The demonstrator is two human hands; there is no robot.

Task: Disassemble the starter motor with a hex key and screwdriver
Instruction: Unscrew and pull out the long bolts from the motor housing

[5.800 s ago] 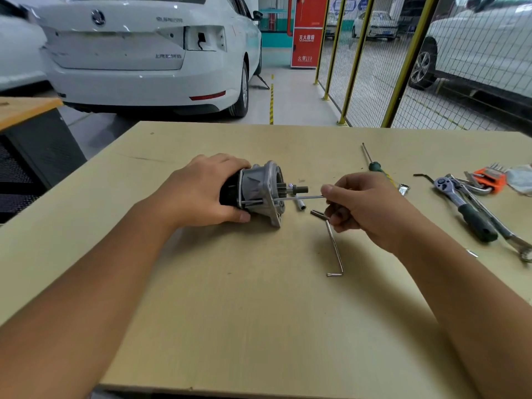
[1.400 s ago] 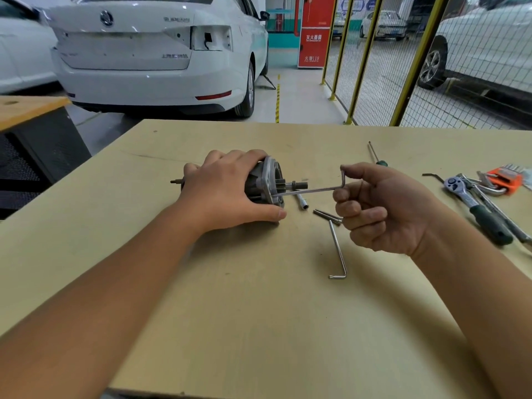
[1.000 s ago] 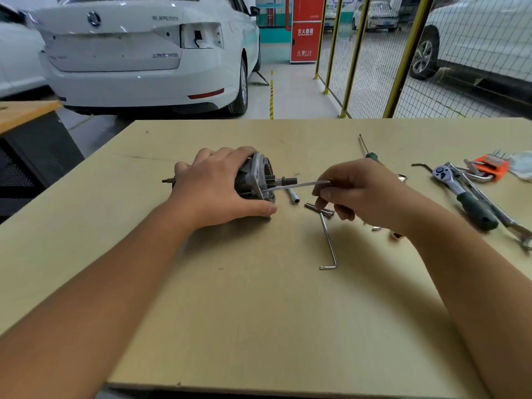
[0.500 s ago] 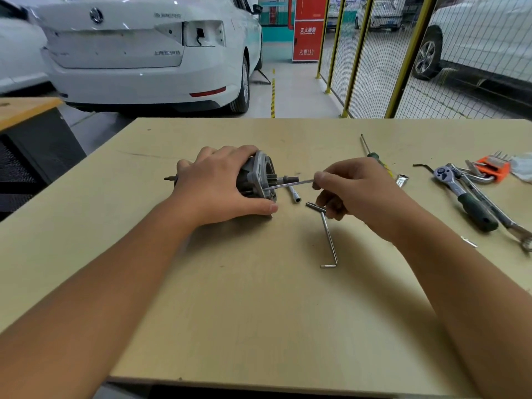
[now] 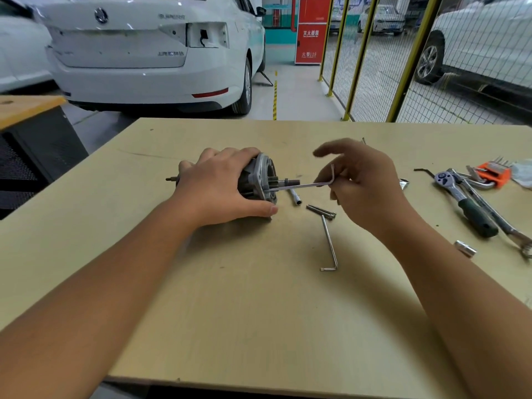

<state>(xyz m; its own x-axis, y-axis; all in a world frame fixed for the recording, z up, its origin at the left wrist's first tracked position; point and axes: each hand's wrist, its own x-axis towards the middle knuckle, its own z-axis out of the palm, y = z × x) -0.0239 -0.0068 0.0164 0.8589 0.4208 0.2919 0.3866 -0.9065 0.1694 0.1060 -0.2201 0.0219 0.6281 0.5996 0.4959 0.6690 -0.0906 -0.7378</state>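
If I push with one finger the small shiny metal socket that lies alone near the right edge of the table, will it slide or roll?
The small shiny metal socket would probably roll, not slide: it is a short cylinder lying on its side. The smooth, flat wooden table gives little to stop it. It looks solid steel, so likely heavy for its size and stiff. Pushed along its axis, it may slide instead.

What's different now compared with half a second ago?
The right hand has turned the hex key: its short arm now sticks upward, and the fingers have opened out where they were curled round it before. The key's long arm is still in the starter motor, which the left hand still grips. The spare hex key and loose bolts lie where they were.
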